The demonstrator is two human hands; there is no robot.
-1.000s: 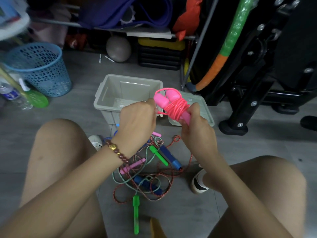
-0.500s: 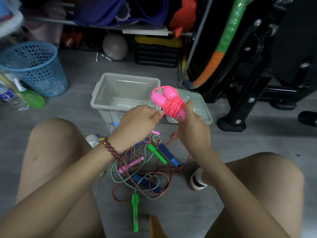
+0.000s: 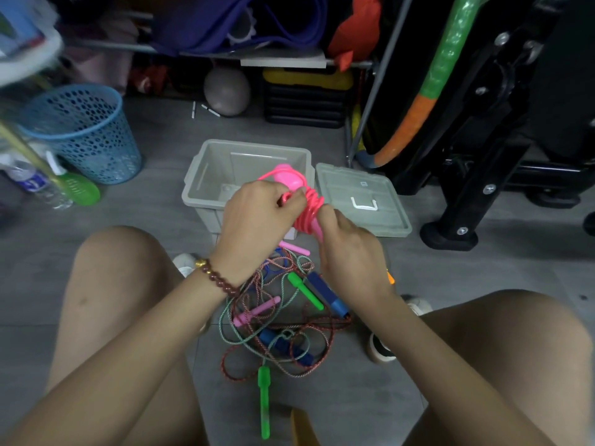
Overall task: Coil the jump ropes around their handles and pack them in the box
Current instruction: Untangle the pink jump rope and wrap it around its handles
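Above the open grey plastic box (image 3: 206,175), the right hand (image 3: 351,255) grips the nearly coiled bright pink plastic jump rope (image 3: 307,209) by its handles, the left hand (image 3: 257,217) pinches its cord, and tangled braided ropes (image 3: 283,329) wait on the grey floor (image 3: 154,201).

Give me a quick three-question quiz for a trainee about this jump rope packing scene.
1. True or false: the lid is closed on the grey box.
2. Which rope do the left hand and right hand hold? A green, B pink, C blue.
3. Fill in: the other ropes lie tangled on the ____.
Key: 1 false, the lid lies beside the open box. 2 B, the pink rope. 3 floor.
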